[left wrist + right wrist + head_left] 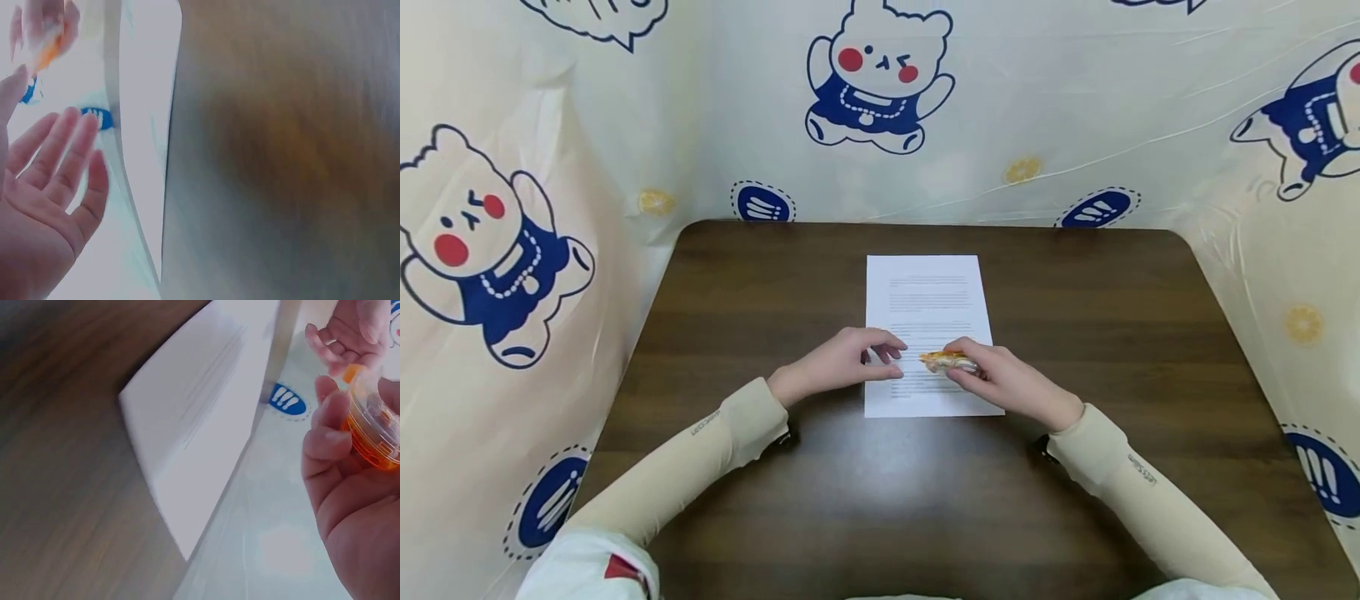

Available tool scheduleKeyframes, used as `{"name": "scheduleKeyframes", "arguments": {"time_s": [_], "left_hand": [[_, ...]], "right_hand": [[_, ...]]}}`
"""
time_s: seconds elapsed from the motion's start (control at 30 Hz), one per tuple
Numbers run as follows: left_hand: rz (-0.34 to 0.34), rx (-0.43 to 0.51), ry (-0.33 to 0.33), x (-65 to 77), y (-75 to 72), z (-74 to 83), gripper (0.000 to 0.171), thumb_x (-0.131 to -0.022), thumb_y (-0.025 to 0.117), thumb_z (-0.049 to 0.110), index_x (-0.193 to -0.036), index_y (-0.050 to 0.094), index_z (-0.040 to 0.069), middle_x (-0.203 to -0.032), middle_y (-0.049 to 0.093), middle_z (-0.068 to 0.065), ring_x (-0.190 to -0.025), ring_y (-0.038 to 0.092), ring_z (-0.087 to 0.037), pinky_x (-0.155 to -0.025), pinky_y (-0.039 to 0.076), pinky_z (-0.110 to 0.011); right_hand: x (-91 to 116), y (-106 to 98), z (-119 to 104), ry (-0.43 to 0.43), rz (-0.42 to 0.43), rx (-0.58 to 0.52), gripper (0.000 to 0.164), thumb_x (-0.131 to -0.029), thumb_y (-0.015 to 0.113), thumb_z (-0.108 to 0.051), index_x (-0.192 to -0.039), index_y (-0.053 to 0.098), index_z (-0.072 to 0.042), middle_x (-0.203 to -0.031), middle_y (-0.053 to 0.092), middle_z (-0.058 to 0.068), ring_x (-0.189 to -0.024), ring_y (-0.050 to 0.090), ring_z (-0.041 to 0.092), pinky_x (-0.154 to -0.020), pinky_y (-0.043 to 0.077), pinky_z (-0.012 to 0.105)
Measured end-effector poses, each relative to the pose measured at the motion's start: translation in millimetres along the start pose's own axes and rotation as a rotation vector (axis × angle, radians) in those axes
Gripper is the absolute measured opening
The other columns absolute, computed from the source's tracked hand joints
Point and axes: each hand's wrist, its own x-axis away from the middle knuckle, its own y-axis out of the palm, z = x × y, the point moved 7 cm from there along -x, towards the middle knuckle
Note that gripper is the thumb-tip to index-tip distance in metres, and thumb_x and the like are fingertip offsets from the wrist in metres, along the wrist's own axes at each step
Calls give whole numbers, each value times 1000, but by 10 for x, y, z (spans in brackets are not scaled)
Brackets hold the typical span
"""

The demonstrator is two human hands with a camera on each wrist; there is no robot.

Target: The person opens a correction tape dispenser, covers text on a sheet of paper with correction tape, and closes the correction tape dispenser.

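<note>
A clear and orange plastic correction tape (942,361) is gripped between the thumb and fingers of my right hand (1011,382), above the lower part of a printed sheet of paper (925,287). In the right wrist view, the correction tape (373,428) shows its see-through rounded case and an orange tip pointing toward the other hand. My left hand (848,360) hovers over the sheet's left edge, apart from the correction tape. Its fingers (65,153) are loosely bent and hold nothing. The left wrist view is blurred, and the correction tape is only an orange smear there.
The sheet lies on a dark brown wooden table (760,292) with rounded far corners. A pale curtain (1030,92) printed with cartoon bears hangs behind the table and on both sides.
</note>
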Motion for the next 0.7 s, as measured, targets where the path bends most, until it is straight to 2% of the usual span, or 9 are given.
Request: {"name": "scheduleKeyframes", "arguments": {"time_s": [0.1,0.27,0.4,0.57,0.7], "left_hand": [[44,98,33,11,37,101,44,-93,82,28,-129,71,7,-118,74,-9,-95,67,-10,-79,58,-31],[115,123,67,18,78,228,33,-91,83,25,-119,73,10,-113,75,-11,-88,66,-9,-72,56,-28],[164,126,63,12,90,265,24,-91,83,23,-108,74,9,-98,74,-4,-82,63,-9,-71,56,-27],[245,151,74,30,56,279,14,-93,81,18,-102,75,8,-88,71,1,-79,62,-10,-70,55,-27],[262,160,77,47,40,263,13,-93,80,16,-101,77,7,-90,73,0,-79,63,-10,-70,55,-26]], "right_hand": [[-51,-15,-72,-20,27,-54,28,-101,71,-17,-127,60,-17,-110,68,-1,-78,62,10,-66,54,28],[-121,-12,-151,-29,49,-137,29,-100,71,-12,-126,57,-15,-98,66,-1,-71,62,10,-62,53,29],[-169,27,-201,-25,42,-199,28,-101,69,-10,-125,54,-13,-94,65,4,-72,64,13,-62,54,29],[-205,48,-247,-37,31,-199,25,-103,68,-16,-124,55,-13,-95,65,1,-72,64,15,-62,53,29],[-219,43,-232,-37,25,-178,26,-103,68,-17,-125,54,-14,-94,64,-1,-72,62,11,-63,53,28]]}}
